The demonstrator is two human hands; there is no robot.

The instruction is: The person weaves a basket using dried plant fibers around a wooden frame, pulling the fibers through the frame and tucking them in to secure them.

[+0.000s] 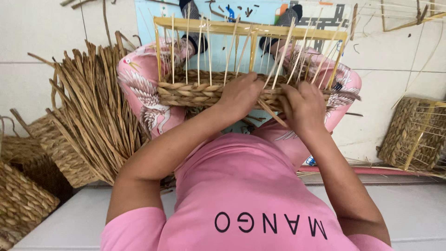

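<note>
Half-woven basket [204, 90] rests on the person's lap, centre of view, with upright stakes [200, 46] rising from it to a frame bar [251, 29] at 12 o'clock. Left hand [239, 95] and right hand [304, 104] lie side by side on its near rim. Bundle of loose fibre strands [93, 107] at 9 o'clock; finished baskets [28, 186] at 8 o'clock on the floor. Another part-woven basket [413, 135] at 3 o'clock.

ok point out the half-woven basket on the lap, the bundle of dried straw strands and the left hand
half-woven braided straw basket [186, 92], head view, braided wall
bundle of dried straw strands [95, 111], head view, middle
left hand [240, 95], head view, back
</note>
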